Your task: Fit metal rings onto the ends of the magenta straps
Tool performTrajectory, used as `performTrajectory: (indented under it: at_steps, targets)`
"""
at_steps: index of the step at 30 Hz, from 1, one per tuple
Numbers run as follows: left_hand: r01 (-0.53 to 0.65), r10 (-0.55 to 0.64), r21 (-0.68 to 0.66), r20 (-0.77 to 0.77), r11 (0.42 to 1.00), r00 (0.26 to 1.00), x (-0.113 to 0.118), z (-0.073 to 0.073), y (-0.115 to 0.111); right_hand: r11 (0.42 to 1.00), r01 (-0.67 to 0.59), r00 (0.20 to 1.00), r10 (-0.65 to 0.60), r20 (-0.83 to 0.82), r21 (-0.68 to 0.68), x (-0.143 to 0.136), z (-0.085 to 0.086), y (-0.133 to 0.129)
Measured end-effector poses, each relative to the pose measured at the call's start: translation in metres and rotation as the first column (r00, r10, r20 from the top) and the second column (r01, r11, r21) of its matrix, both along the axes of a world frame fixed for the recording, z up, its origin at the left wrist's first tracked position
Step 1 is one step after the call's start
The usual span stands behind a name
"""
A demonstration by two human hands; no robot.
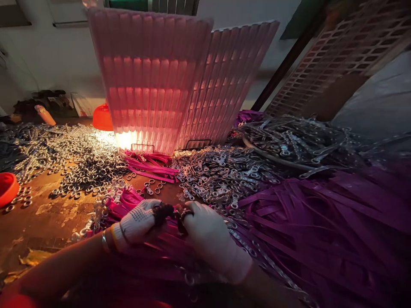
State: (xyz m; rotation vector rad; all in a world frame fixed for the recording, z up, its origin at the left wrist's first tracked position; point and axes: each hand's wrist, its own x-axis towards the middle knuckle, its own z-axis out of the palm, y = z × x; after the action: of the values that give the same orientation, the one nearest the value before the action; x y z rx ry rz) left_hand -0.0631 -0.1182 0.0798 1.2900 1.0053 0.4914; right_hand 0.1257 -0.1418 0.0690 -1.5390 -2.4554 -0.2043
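My left hand (141,220), in a white dotted glove with dark fingertips, is closed in a pinch at the centre front. Facing it, close by, my right hand (208,237) in a white glove is closed too. Between the fingertips is a small dark thing that I cannot make out. Just behind and beneath the hands lie magenta straps (123,203) with metal fittings at their ends. Beyond the fingers rests a smaller bunch of magenta straps (152,167). A heap of metal fittings with ring ends (224,175) spreads behind my right hand.
Loose metal rings (93,173) are piled at left, near a lit red lamp (102,117). An orange-red bowl (8,188) sits at the left edge. Two ribbed translucent panels (150,77) stand upright at the back. Many purple straps (308,214) cover the right side.
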Motion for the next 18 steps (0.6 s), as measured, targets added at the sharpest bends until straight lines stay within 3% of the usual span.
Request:
performTrajectory:
  at_steps: [3, 7, 10, 12, 14, 16, 18]
  targets:
    - [-0.008, 0.004, 0.085, 0.049, 0.996, 0.999, 0.002, 0.002, 0.000, 0.999, 0.036, 0.993, -0.040, -0.112, -0.029, 0.000, 0.001, 0.000]
    - [-0.081, 0.088, -0.055, 0.147, 0.995, 0.985, 0.014, 0.001, 0.006, 0.995, 0.022, 0.958, -0.048, -0.283, -0.094, -0.002, 0.003, -0.004]
    - [-0.105, 0.120, -0.113, 0.133, 0.988, 0.984, 0.026, -0.001, 0.026, 0.961, 0.073, 0.867, -0.194, -0.459, -0.268, 0.000, -0.002, 0.002]
    - [-0.051, 0.052, -0.013, 0.035, 0.999, 0.998, 0.035, -0.003, 0.048, 0.884, 0.012, 0.736, -0.324, -0.594, -0.467, 0.007, -0.008, 0.013]
    - [0.065, -0.029, 0.200, -0.178, 0.978, 0.984, 0.045, -0.006, 0.075, 0.844, -0.025, 0.617, -0.409, -0.672, -0.536, 0.022, -0.014, 0.028]
    - [0.165, -0.026, 0.370, -0.354, 0.914, 0.935, 0.054, -0.012, 0.104, 0.869, 0.036, 0.544, -0.431, -0.720, -0.493, 0.039, -0.018, 0.041]
    - [0.171, 0.029, 0.454, -0.400, 0.875, 0.916, 0.063, -0.021, 0.129, 0.888, 0.088, 0.492, -0.433, -0.755, -0.452, 0.054, -0.022, 0.051]
